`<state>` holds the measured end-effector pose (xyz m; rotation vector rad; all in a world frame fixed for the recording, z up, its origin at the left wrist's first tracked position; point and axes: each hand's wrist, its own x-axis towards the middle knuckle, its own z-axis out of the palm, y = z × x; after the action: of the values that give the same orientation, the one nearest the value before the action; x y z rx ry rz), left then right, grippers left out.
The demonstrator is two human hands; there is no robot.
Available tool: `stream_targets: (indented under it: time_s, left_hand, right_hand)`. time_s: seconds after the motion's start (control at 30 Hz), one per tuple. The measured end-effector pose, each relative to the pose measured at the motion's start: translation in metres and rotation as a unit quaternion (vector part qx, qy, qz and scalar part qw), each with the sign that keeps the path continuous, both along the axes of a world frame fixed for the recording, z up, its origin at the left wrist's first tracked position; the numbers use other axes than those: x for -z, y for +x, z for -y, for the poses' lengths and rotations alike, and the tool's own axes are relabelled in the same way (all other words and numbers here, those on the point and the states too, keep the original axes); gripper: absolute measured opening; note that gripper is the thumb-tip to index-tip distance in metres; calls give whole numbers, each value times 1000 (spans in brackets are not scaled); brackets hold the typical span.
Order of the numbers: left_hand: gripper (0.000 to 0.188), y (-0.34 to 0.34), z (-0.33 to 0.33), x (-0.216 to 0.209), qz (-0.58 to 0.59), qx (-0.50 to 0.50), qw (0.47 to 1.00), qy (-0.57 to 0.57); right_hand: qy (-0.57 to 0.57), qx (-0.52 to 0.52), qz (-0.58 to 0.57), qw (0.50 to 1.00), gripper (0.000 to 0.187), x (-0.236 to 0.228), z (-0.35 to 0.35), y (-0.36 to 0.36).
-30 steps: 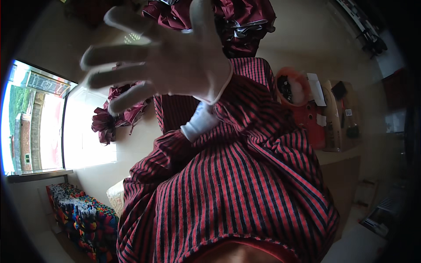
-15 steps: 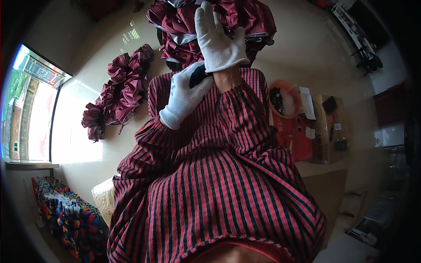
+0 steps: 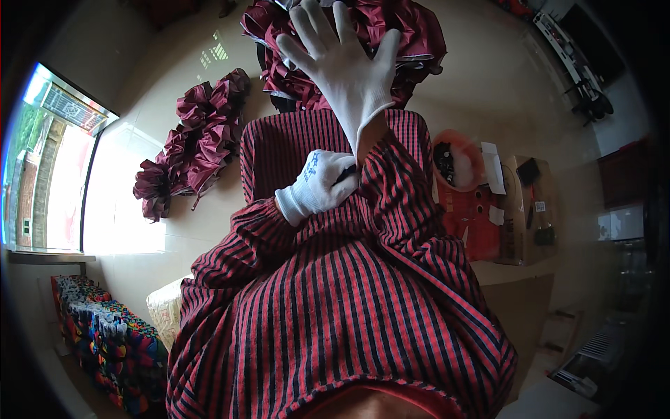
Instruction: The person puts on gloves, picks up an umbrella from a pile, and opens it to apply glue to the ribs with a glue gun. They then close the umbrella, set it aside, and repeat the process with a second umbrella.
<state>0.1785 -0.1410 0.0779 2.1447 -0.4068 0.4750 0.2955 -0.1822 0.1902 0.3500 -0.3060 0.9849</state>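
White knit gloves cover both hands. My right hand (image 3: 342, 70) is raised with its fingers spread, palm side hard to tell, in front of a heap of maroon folded fabric bundles (image 3: 422, 35) that look like folded umbrellas. My left hand (image 3: 324, 183) is closed at the right wrist, pinching the cuff of the right glove (image 3: 363, 129), which is drawn down toward it. A small dark patch shows between the left fingers; what it is I cannot make out. A red-and-black striped cloth (image 3: 279, 140) spreads beneath my hands, matching my striped sleeves.
More maroon bundles (image 3: 199, 140) lie on the floor at left. A pink basin (image 3: 464, 160) holds dark and whitish things, beside a red piece with holes (image 3: 474, 223) and a cardboard box (image 3: 523, 237). Multicoloured bundles (image 3: 112, 342) stand lower left, near a bright doorway (image 3: 63, 188).
My right hand's fingers have spread wider. The left hand has moved down and right, from the glove's edge to below the wrist, drawing the cuff down over it.
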Motion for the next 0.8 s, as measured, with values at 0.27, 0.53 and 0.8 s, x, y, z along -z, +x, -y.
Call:
stream_targets:
  time_s: [0.27, 0.53, 0.8]
  left_hand:
    - [14, 10, 0, 19, 24, -161, 977, -140]
    - [47, 0, -2, -18, 116, -186, 903, -370]
    - [14, 1, -17, -49, 172, -289, 937, 98]
  right_hand:
    - [-294, 136, 503, 801, 60, 6, -16, -13]
    - [-398, 273, 523, 702, 40, 14, -23, 0]
    - [-456, 303, 433, 716, 44, 31, -45, 14]
